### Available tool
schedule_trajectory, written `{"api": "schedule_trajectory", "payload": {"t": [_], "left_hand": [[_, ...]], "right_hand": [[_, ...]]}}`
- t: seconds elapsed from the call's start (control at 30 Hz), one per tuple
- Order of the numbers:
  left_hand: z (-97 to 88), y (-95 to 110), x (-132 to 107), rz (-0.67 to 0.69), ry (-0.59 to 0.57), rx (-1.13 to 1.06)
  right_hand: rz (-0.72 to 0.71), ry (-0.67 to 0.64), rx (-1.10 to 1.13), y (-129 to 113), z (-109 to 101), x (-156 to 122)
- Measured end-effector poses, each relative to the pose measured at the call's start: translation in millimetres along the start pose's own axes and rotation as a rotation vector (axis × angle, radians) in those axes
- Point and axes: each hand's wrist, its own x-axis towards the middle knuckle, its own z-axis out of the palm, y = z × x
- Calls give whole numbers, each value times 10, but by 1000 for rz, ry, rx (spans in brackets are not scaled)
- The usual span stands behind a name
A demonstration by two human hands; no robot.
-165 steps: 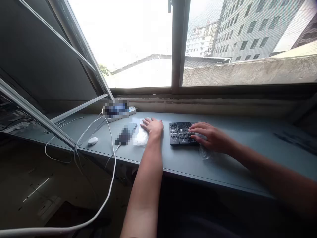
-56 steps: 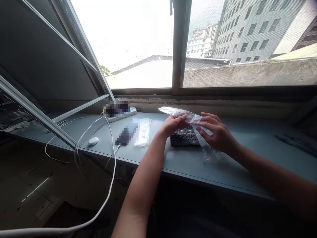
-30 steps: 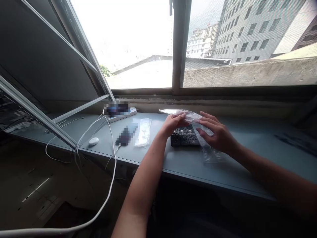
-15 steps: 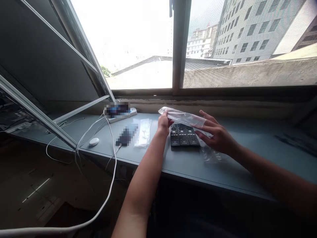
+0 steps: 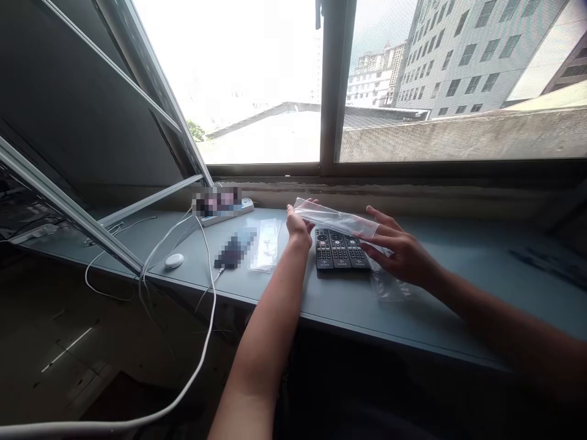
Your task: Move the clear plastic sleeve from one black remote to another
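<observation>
1. Position: the clear plastic sleeve [image 5: 337, 219], long and narrow, is held up above the far ends of three black remotes [image 5: 342, 250], stretched between your hands.
2. Grip: your left hand [image 5: 299, 223] grasps the sleeve at its left end. Your right hand [image 5: 397, 247] touches the other end, fingers spread, one raised away from the film; you cannot tell from here whether it pinches or merely props.
3. Handling, judged: very light and limp, probably slippery, apt to crease or cling to itself. Little force needed; a hard tug could stretch or tear it.
4. Hold, judged: take the two short ends between thumb and fingertip – mid-length it would likely sag or fold.
5. Near your right hand: crumpled clear film [image 5: 389, 287] on the worktop [image 5: 458, 293], partly under the hand, easily confused with the sleeve or dragged along.
6. Left of the remotes: flat clear packets [image 5: 266, 244], then a slim dark device [image 5: 235, 249] with a cable at its near end, and a small white rounded object [image 5: 174, 261].
7. Obstacles: remotes directly below limit lowering; a loose white cable [image 5: 208, 324] and the metal frame [image 5: 82, 223] crowd the far left – the worktop's right side gives more elbow room.
</observation>
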Motion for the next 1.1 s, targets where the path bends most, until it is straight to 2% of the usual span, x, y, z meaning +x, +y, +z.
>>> {"api": "schedule_trajectory", "payload": {"t": [0.07,0.23,0.3,0.4,0.5,0.57,0.63,0.73,0.83,1.1], "left_hand": [[8,3,-11,-32,-85,6],[72,-40,-92,-264,-441,78],[88,-40,-126,-338,-497,59],[71,10,-145,-317,-423,-72],[11,90,-121,-171,-186,-264],[-35,135,-93,-102,-36,-354],[-68,160,-66,-76,50,-390],[-78,154,-44,-79,80,-386],[-55,124,-47,-100,56,-369],[-42,102,-55,-118,59,-338]], "right_hand": [[11,-8,0,-13,-2,5],[18,-34,-9,-40,4,12],[12,-32,-14,-50,4,19],[-7,3,-20,-69,-12,39],[8,16,-27,-66,-28,43],[16,-55,-18,-31,-20,20],[25,-195,-3,32,7,-26],[128,-390,-5,141,56,-107],[191,-475,7,201,79,-147],[57,-354,-12,96,-64,-34]]}}
